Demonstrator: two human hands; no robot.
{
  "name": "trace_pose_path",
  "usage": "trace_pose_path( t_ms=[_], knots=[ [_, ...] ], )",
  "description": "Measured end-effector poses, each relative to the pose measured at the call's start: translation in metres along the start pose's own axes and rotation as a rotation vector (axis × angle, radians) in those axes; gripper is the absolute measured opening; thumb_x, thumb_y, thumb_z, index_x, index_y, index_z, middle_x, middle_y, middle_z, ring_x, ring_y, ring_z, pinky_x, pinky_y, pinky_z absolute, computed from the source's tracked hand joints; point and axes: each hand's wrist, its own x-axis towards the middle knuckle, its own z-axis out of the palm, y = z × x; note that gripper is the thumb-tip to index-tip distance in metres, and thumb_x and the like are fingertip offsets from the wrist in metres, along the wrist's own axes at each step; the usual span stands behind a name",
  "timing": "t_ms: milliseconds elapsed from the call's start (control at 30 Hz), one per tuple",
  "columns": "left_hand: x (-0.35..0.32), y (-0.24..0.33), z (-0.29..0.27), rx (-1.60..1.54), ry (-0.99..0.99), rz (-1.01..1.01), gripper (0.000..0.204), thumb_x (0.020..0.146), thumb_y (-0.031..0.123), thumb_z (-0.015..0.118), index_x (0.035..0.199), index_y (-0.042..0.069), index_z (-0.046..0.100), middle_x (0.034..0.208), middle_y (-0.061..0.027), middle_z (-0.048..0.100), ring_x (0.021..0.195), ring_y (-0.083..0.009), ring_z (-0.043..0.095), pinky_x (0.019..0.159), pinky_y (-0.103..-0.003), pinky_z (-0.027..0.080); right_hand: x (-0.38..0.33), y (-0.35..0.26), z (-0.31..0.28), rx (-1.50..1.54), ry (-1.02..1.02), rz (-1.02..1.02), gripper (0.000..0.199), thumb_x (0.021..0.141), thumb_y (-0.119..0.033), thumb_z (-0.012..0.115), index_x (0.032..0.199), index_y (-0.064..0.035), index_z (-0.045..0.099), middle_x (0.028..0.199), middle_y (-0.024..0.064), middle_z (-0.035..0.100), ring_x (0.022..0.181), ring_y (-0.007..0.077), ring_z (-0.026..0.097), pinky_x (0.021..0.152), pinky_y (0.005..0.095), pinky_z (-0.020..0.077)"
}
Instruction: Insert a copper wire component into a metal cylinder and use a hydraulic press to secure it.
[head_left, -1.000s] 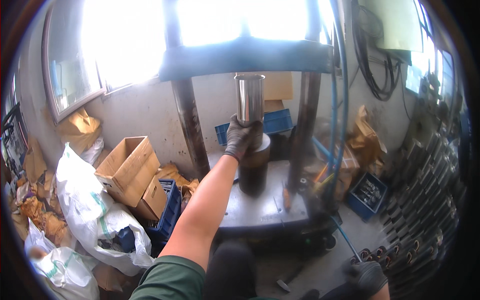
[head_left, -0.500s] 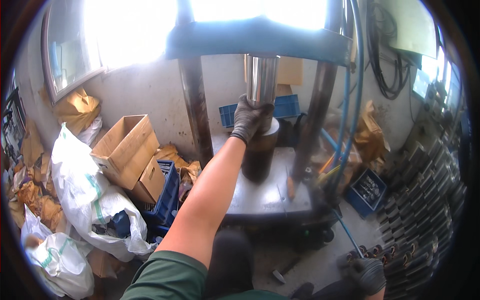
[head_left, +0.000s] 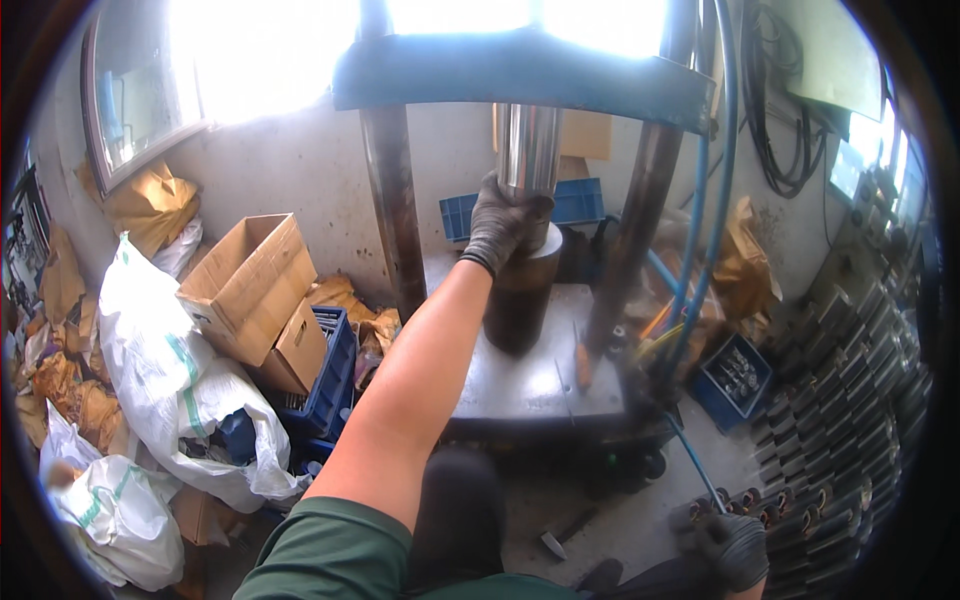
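Glove on the left hand (head_left: 497, 222) still grips the steel ram (head_left: 528, 150) over the dark cylinder (head_left: 520, 300); right hand (head_left: 735, 548), grip unclear, stays low beside the press table (head_left: 520, 385) and stacked tubes (head_left: 850, 420).

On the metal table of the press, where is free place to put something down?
The press table is bare in front of the dark cylinder, toward its near edge. Left of the press, boxes and white sacks crowd the floor.

Cylinder (head_left: 520, 290) on press bed (head_left: 530, 385), boxes (head_left: 255, 285) left.
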Motion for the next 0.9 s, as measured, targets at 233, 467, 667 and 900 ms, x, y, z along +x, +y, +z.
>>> trace_pose_path(
  t_ms=[233, 467, 667, 900],
  knots=[
    [0.001, 0.001, -0.001, -0.021, -0.041, 0.018, 0.071, 0.066, 0.021, 0.085, 0.125, 0.002, 0.051, 0.106, -0.0122, 0.068, 0.096, -0.0209, 0.067, 0.089, -0.033, 0.054, 0.001, 0.006, -0.002, 0.049, -0.006, 0.016, 0.015, 0.078, -0.017, 0.073, 0.084, -0.0041, 0.072, 0.079, 0.0188, 0.068, 0.072, 0.0367, 0.067, 0.065, 0.0439, 0.0511],
    [0.005, -0.012, 0.001, -0.179, -0.126, 0.115, 0.08, 0.068, 0.007, 0.084, 0.135, 0.001, 0.042, 0.109, -0.0129, 0.066, 0.101, -0.0185, 0.064, 0.09, -0.032, 0.054, 0.123, 0.009, -0.059, -0.165, 0.566, -0.31, 0.018, 0.079, 0.009, 0.058, 0.093, -0.0008, 0.062, 0.1, 0.0207, 0.065, 0.094, 0.0375, 0.064, 0.083, 0.0422, 0.051],
    [0.003, -0.007, 0.001, -0.297, -0.129, 0.019, 0.09, 0.067, -0.008, 0.082, 0.141, 0.003, 0.031, 0.121, -0.013, 0.06, 0.106, -0.0213, 0.064, 0.096, -0.03, 0.053, 0.213, 0.013, -0.08, -0.029, 0.72, -0.27, 0.019, 0.081, 0.008, 0.057, 0.098, 0.0013, 0.062, 0.12, 0.0218, 0.062, 0.105, 0.0371, 0.065, 0.092, 0.042, 0.0512],
    [0.001, -0.002, 0.005, -0.258, -0.116, 0.144, 0.079, 0.064, 0.001, 0.086, 0.131, 0.004, 0.045, 0.118, -0.0118, 0.063, 0.105, -0.0224, 0.065, 0.096, -0.035, 0.054, 0.072, 0.017, -0.06, -0.152, -0.152, -0.089, 0.038, 0.082, -0.012, 0.065, 0.119, -0.0057, 0.067, 0.116, 0.0211, 0.069, 0.111, 0.0384, 0.066, 0.093, 0.0424, 0.0528]
  ],
)
